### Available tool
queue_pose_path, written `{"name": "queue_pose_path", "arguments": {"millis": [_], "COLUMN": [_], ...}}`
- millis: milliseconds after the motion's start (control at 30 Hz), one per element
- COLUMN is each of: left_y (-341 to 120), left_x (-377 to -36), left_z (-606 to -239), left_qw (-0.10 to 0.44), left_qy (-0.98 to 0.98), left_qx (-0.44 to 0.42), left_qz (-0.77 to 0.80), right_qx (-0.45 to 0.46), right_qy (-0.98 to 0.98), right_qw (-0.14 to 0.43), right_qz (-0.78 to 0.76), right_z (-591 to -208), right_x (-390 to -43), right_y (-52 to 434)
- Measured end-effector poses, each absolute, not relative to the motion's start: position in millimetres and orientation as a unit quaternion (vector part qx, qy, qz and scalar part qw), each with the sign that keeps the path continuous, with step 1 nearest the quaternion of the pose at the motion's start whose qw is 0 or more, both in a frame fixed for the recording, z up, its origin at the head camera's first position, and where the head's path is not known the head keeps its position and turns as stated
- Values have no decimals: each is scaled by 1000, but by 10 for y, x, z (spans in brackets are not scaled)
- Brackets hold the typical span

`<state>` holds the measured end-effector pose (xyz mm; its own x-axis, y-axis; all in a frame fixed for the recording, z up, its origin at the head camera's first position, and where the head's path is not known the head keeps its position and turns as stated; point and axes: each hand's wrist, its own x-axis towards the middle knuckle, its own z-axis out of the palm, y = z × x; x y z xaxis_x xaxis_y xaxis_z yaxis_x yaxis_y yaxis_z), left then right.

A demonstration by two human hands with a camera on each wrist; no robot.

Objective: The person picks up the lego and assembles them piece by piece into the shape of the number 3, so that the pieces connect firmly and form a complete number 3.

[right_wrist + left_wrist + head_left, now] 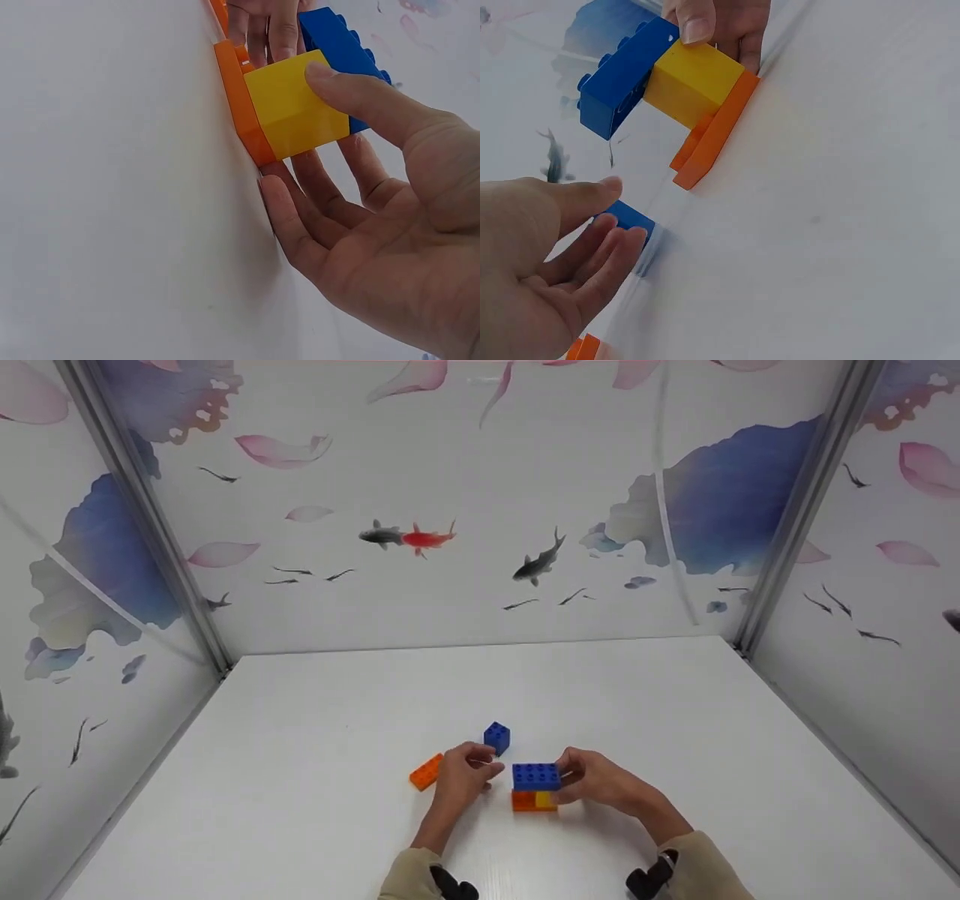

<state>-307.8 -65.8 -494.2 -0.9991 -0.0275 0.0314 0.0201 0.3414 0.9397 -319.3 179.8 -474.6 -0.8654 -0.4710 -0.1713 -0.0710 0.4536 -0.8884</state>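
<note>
**Steadying the brick stack near the front of the table**

My right hand (pixel 596 781) grips the little stack of plastic studded bricks: a long blue brick (pixel 536 776) on top, a yellow brick (pixel 296 111) under it, and a flat orange plate (pixel 238 101) at the bottom, which rests on the white table (pixel 300 825). My thumb (pixel 360 101) presses the yellow brick's side and my fingers curl round the far side, so the stack is pinched between them. It sits a little right of the middle, near the front edge.

My left hand (pixel 461 780) holds nothing; its fingers (pixel 604 251) are loose and relaxed, just beside a small blue cube brick (pixel 496 737). A loose orange brick (pixel 426 772) lies just left of that hand.

To do this well, I think I should keep the orange plate flat on the table and press straight down, so the blue brick, which overhangs the yellow one, does not tip the stack.

There is plenty of bare table toward the back edge and both side walls (pixel 105 607). The front edge is the near one, so I would keep moves going away from it.
</note>
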Motion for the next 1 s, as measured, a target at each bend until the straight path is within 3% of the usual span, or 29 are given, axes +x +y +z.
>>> {"name": "queue_pose_path", "arguments": {"millis": [333,1000], "left_y": [-498,-364], "left_x": [-3202,-3430], "left_z": [-4945,-4850], "left_qw": [93,82], "left_qy": [-825,-845], "left_qx": [84,105], "left_qz": [-551,-518], "right_qx": [-158,-154], "right_qy": [824,825], "right_qw": [211,214], "right_qz": [-501,-500], "right_z": [-4755,-4750], "right_x": [-3190,-3200], "right_y": [1807,1836]}}
